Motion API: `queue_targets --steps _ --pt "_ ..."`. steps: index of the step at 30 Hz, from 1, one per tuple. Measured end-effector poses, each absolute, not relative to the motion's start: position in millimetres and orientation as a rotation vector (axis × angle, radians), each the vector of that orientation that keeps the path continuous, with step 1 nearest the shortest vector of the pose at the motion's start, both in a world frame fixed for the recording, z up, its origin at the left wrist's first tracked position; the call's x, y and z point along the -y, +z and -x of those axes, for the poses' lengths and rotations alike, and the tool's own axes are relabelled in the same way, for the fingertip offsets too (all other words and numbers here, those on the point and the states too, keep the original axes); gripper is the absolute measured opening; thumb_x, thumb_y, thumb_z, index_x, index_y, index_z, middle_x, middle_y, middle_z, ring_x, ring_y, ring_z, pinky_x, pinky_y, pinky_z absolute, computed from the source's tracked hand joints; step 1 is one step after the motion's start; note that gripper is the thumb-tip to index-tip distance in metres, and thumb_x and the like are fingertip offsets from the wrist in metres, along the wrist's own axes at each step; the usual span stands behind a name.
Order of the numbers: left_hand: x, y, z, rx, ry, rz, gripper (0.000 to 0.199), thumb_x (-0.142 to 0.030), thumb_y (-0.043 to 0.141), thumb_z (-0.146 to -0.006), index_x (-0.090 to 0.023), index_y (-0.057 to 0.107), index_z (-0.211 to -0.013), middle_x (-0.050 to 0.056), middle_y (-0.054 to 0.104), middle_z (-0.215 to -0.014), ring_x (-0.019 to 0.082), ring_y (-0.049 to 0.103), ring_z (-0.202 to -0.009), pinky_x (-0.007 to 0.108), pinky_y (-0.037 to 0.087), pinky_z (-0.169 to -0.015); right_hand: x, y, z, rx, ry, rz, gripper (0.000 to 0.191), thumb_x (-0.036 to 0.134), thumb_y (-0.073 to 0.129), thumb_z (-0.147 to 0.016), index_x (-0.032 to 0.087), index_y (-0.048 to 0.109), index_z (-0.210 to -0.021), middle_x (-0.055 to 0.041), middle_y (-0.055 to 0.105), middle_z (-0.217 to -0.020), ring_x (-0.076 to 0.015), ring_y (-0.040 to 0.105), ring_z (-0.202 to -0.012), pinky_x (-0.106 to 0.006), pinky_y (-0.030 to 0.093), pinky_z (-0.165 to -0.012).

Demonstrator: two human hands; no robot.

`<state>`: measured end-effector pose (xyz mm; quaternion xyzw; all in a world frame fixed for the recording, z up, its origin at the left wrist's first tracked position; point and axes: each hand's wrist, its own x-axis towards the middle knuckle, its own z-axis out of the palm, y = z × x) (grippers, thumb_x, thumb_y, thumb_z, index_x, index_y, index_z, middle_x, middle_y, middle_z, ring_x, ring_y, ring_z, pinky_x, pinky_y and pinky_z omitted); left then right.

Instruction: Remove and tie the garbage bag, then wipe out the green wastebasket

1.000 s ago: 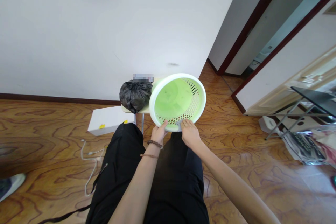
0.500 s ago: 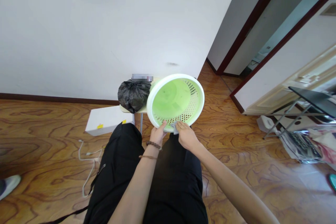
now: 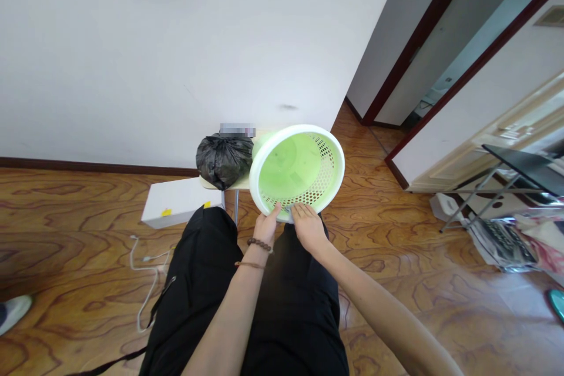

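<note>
A light green plastic basket (image 3: 254, 179) with a white rim and perforated sides is tilted so its mouth faces me. My left hand (image 3: 267, 226) is closed on the near rim, its thumb over the edge and the other fingers hidden below. Just to the right, my right hand (image 3: 308, 228) presses a small whitish cloth or tissue (image 3: 288, 208) against the same rim, mostly covered by the fingers. Left of the basket, a knotted black plastic bag (image 3: 224, 161) rests on a small pale table (image 3: 240, 183).
On the wooden floor, a white box (image 3: 170, 200) with yellow tabs lies left of my legs, near a white cable (image 3: 154, 288). A black folding table (image 3: 524, 167) stands at right beside piled items (image 3: 506, 241). Someone's shoe (image 3: 15, 312) shows at far left.
My right hand has slid slightly left along the rim, closer to my left hand, and less of the whitish cloth shows. The basket has shifted a little right.
</note>
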<state>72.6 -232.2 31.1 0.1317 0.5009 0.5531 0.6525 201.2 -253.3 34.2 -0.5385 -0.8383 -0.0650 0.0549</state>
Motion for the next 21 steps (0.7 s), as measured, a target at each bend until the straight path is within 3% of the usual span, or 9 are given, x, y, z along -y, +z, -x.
queue_targets --steps 7,10,13,18,21 --pt "218.2 36.8 -48.0 -1.371 1.131 -0.613 0.038 -0.034 0.082 -0.056 -0.009 0.071 -0.083 0.017 0.07 -0.088 0.025 0.068 -0.072 0.029 0.055 -0.052 250.1 35.6 -211.2 2.578 -0.32 1.592 0.041 0.011 0.034 -0.091 0.005 0.051 -0.128 -0.0183 0.054 -0.13 -0.0231 0.046 -0.123 -0.038 0.032 -0.105" --pt "213.7 42.2 -40.5 -1.454 1.132 -0.685 0.031 -0.029 0.081 -0.055 -0.009 0.07 -0.076 0.017 0.07 -0.089 0.025 0.067 -0.066 0.027 0.053 -0.044 249.8 45.2 -211.6 2.58 -0.34 1.611 0.04 0.012 0.033 -0.092 0.004 0.052 -0.126 -0.0188 0.054 -0.129 -0.0235 0.047 -0.123 -0.037 0.031 -0.106" --pt "215.3 43.0 -42.7 -1.368 1.165 -0.603 0.018 -0.016 0.073 -0.062 -0.008 0.067 -0.077 0.016 0.069 -0.096 0.023 0.067 -0.067 0.029 0.055 -0.049 246.3 54.2 -214.0 2.645 -0.239 1.615 0.038 0.013 0.035 -0.092 0.005 0.053 -0.124 -0.0187 0.055 -0.127 -0.0226 0.048 -0.121 -0.035 0.034 -0.104" --pt "223.8 37.9 -54.0 -1.278 1.18 -0.46 0.015 -0.007 0.067 -0.066 -0.007 0.062 -0.08 0.016 0.068 -0.094 0.021 0.067 -0.07 0.035 0.059 -0.058 248.2 48.9 -219.6 2.729 0.07 1.545 0.043 0.027 0.04 -0.092 0.004 0.051 -0.127 -0.0185 0.052 -0.132 -0.0203 0.045 -0.125 -0.031 0.035 -0.105" --pt "226.3 37.3 -59.4 -1.28 1.18 -0.479 0.013 -0.007 0.066 -0.067 -0.007 0.063 -0.08 0.015 0.069 -0.089 0.023 0.067 -0.072 0.036 0.059 -0.059 255.7 37.8 -220.3 2.686 0.007 1.531 0.045 0.02 0.037 -0.092 0.003 0.046 -0.133 -0.0178 0.048 -0.136 -0.0194 0.041 -0.129 -0.032 0.031 -0.108"
